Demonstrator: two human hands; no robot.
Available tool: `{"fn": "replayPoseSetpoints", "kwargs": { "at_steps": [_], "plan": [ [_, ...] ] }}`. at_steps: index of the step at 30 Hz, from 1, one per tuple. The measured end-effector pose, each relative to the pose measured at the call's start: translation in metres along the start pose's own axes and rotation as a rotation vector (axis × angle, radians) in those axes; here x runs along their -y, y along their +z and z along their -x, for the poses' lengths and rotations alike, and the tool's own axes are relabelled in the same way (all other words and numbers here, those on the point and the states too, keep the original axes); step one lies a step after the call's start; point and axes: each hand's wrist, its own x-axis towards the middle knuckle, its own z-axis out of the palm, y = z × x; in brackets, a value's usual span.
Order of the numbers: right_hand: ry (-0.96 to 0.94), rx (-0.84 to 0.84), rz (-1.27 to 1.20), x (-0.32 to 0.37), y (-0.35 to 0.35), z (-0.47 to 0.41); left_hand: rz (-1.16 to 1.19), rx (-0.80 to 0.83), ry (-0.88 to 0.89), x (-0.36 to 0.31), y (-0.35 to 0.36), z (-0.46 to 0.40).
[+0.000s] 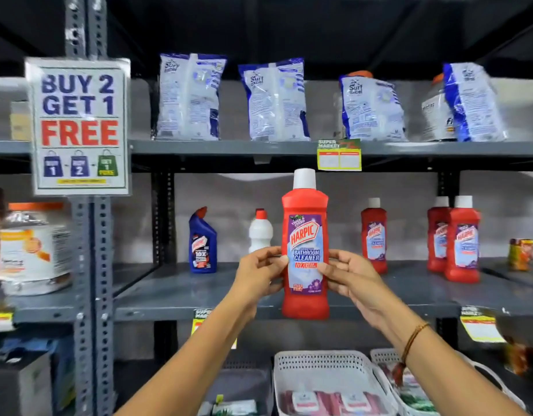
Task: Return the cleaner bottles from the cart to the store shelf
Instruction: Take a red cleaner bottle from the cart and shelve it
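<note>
A red Harpic bathroom cleaner bottle point(305, 235) with a white cap is held upright in front of the middle grey shelf point(181, 295). My left hand point(259, 273) grips its left side and my right hand point(347, 277) grips its right side, fingers on the label. On the shelf behind stand a blue Harpic bottle point(203, 241), a white bottle with a red cap point(260, 231), and three more red cleaner bottles, one point(374, 235) just right of my hands and two point(461, 240) further right. The cart is out of view.
Blue-and-white detergent packs point(275, 100) line the upper shelf. A "Buy 2 Get 1 Free" sign point(79, 127) hangs on the grey upright at the left. White perforated baskets point(322, 367) sit on the lower shelf. A big white jar point(34, 250) stands far left.
</note>
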Motion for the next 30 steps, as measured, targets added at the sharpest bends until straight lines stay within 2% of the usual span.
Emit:
{"fn": "replayPoseSetpoints", "kwargs": {
  "at_steps": [6, 15, 21, 25, 30],
  "plan": [
    [-0.012, -0.056, 0.047, -0.014, -0.051, -0.03, 0.036, -0.01, 0.018, 0.031, 0.045, -0.043],
    [-0.01, -0.096, 0.161, -0.035, -0.203, -0.097, 0.143, -0.024, -0.005, 0.106, 0.171, -0.157],
    [0.054, -0.111, 0.22, -0.055, -0.285, -0.131, 0.112, -0.053, -0.032, 0.154, 0.238, -0.215],
    [0.101, -0.112, 0.238, -0.073, -0.32, -0.146, 0.077, -0.105, -0.041, 0.179, 0.262, -0.239],
    [0.131, -0.103, 0.232, -0.081, -0.33, -0.16, -0.006, -0.14, -0.018, 0.19, 0.265, -0.253]
  ]
}}
